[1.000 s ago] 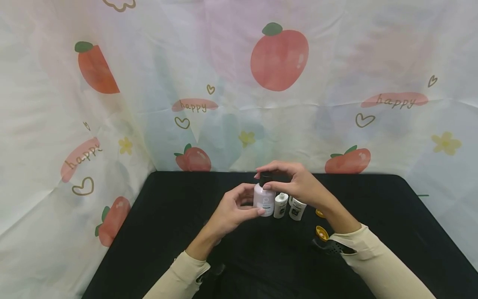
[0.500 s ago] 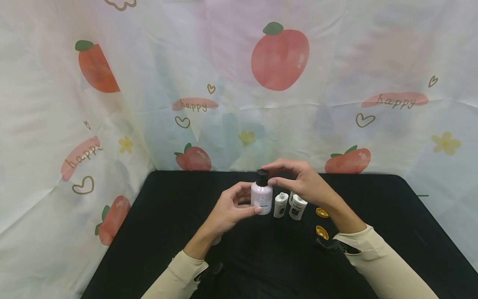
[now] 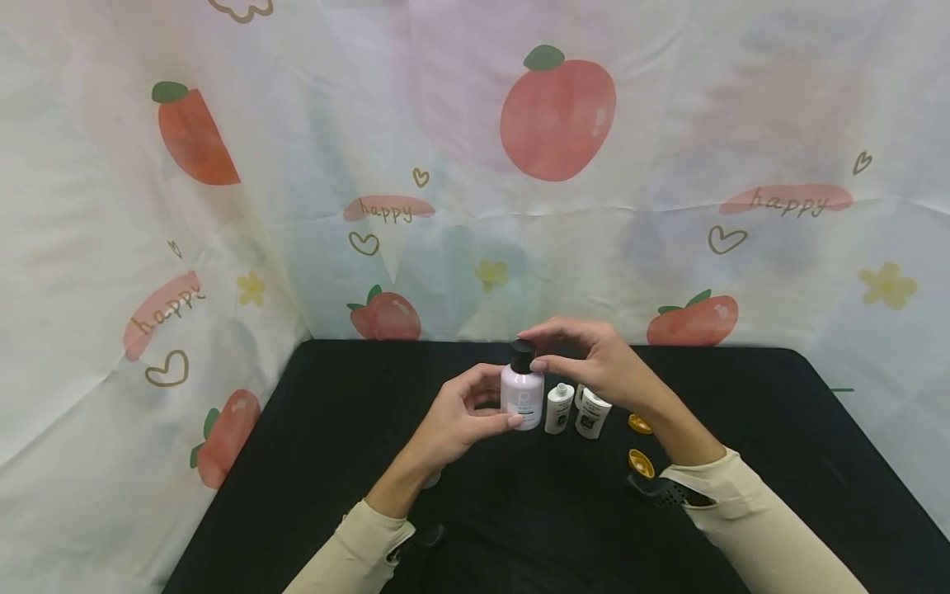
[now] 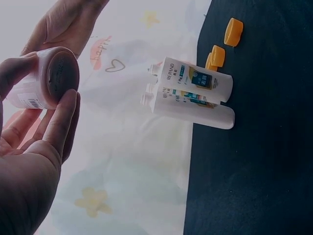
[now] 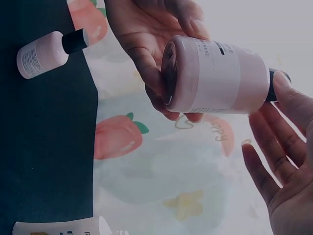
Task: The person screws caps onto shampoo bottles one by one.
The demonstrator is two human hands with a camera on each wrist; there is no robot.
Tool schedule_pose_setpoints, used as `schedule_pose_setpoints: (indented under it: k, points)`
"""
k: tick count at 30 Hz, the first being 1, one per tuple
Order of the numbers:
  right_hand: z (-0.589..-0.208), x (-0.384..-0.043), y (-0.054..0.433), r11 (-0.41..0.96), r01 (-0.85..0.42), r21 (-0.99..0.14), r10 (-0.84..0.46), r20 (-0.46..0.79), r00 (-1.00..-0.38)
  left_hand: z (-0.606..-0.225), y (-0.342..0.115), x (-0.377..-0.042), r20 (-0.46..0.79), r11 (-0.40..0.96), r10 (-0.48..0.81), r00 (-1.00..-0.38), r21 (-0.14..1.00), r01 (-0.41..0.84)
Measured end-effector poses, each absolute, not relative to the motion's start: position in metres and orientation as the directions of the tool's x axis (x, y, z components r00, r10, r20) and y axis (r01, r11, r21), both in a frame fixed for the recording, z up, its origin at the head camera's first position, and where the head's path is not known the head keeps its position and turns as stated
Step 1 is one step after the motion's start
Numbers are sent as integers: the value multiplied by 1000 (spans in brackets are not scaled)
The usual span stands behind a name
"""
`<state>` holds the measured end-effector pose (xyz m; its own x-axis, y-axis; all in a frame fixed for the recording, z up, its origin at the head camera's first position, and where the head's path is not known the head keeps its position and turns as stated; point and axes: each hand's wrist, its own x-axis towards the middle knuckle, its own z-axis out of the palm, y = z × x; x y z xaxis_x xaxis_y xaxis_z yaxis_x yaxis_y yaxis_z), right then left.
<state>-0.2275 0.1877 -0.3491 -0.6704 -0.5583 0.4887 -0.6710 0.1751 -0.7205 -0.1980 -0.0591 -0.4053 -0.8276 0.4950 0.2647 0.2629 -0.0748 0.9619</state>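
Upright above the table, a pale pink bottle [image 3: 522, 400] with a black screw cap [image 3: 522, 356] is held between both hands. My left hand [image 3: 462, 417] grips its lower body, thumb across the front and fingers behind. At the top, my right hand [image 3: 594, 356] pinches the cap between thumb and fingers; in the right wrist view the thumb [image 5: 293, 95] lies on the cap's side. The left wrist view shows the bottle's round base [image 4: 63, 76] from below. Just right of it in the head view stand uncapped white bottles [image 3: 559, 408], one partly hidden behind another.
Yellow-orange caps [image 3: 641, 464] lie on the black table [image 3: 519, 528] near the right forearm. A second pink bottle [image 5: 41, 55] with a black cap stands on the table, mostly hidden by the left wrist in the head view. A printed cloth [image 3: 445, 272] hangs behind.
The right fingers have drawn back from across the cap to its right side, uncovering more of it. The bottle has shifted slightly left. A second orange cap shows more fully beside the right forearm.
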Motion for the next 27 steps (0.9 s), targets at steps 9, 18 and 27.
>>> schedule_pose_setpoints:
  k: [9, 18, 27]
  points:
    - [-347, -225, 185, 183, -649, -738, -567, 460, -683, -405, -57, -197, 253, -58, 498, -830, 964, 260]
    - [-348, -225, 183, 181, -626, -758, -569, 438, -696, -405, -56, -197, 262, -51, 500, -826, 960, 274]
    - [-349, -227, 181, 148, -653, -742, -591, 464, -661, -406, -55, -197, 267, -60, 512, -816, 959, 277]
